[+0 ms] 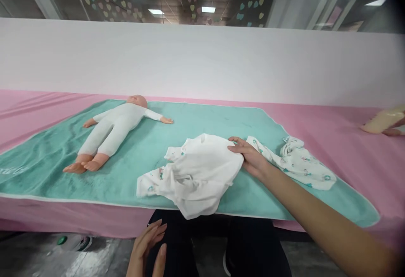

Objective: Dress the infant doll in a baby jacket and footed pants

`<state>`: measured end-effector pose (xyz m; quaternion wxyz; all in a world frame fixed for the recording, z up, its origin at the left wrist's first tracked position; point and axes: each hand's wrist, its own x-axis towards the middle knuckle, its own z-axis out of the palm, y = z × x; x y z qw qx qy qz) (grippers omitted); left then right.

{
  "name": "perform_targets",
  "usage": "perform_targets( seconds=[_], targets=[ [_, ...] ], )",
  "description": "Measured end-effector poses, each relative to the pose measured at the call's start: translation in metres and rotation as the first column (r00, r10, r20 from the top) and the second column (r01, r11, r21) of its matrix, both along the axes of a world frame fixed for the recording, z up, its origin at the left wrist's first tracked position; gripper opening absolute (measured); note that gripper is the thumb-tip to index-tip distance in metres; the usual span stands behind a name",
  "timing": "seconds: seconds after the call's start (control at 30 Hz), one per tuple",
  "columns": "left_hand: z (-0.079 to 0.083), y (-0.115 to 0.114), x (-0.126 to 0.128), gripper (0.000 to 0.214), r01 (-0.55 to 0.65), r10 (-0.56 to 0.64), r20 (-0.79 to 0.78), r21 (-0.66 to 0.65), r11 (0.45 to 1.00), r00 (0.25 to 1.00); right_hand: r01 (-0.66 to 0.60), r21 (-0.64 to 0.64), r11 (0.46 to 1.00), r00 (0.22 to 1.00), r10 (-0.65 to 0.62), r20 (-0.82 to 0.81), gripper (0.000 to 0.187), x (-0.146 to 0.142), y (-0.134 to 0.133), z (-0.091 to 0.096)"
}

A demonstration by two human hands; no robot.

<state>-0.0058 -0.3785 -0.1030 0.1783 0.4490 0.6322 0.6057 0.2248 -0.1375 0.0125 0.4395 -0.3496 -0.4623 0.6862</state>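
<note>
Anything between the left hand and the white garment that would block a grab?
Nothing visible. The left hand is open and empty, in front of the green towel; the white garment extends past the towel's front edge. The right hand grips the garment's right side.

Right forearm [311, 205] bare, stretched diagonally from lower right corner toward centre of frame. Right wrist [264, 172] nearly in line with it. Right hand [248, 155] just right of centre, pointing left, closed in pinch, some fingers partly hidden. Left hand [146, 247] at bottom edge, left of centre, free and relaxed; fingers slightly curled, pointing up and right, thumb [160, 258] apart. Legs [255, 243] dark-clad, bottom centre, knees apart.
</note>
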Motion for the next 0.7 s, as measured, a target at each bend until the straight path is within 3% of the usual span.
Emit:
perform_targets(
  seconds=[0.17, 0.27, 0.37, 0.43, 0.5, 0.57, 0.63, 0.7],
  targets=[
    [0.044, 0.017, -0.005, 0.031, -0.052, 0.042, -0.339, -0.019, 0.998, 0.940, 0.035, 0.122, 0.992, 0.996, -0.045, 0.079, 0.047, 0.014, 0.030, -0.031],
    [0.071, 0.053, -0.019, 0.033, 0.004, -0.018, -0.503, -0.030, 1.000, 0.864, -0.013, 0.336, 0.942, 0.937, -0.106, 0.333, 0.038, 0.026, 0.044, -0.042],
    [0.091, 0.095, -0.030, 0.035, -0.033, -0.119, -0.605, -0.235, 0.971, 0.788, -0.116, 0.583, 0.804, 0.684, -0.361, 0.634, 0.029, 0.051, 0.061, -0.052],
    [0.100, 0.118, -0.031, 0.040, -0.064, -0.214, -0.605, -0.405, 0.912, 0.767, -0.231, 0.649, 0.725, 0.491, -0.489, 0.721, 0.031, 0.073, 0.075, -0.059],
    [0.104, 0.132, -0.026, 0.042, -0.057, -0.267, -0.579, -0.481, 0.875, 0.770, -0.258, 0.653, 0.712, 0.319, -0.575, 0.753, 0.036, 0.093, 0.087, -0.063],
    [0.105, 0.136, -0.015, 0.041, -0.013, -0.267, -0.576, -0.434, 0.901, 0.773, -0.177, 0.664, 0.726, 0.221, -0.629, 0.746, 0.039, 0.102, 0.093, -0.062],
    [0.107, 0.130, 0.000, 0.037, 0.080, -0.250, -0.635, -0.285, 0.955, 0.731, -0.118, 0.692, 0.713, 0.292, -0.641, 0.710, 0.040, 0.091, 0.085, -0.052],
    [0.112, 0.116, 0.019, 0.035, 0.265, -0.262, -0.749, -0.120, 0.957, 0.608, -0.177, 0.731, 0.659, 0.497, -0.581, 0.645, 0.039, 0.064, 0.062, -0.032]
  ],
)
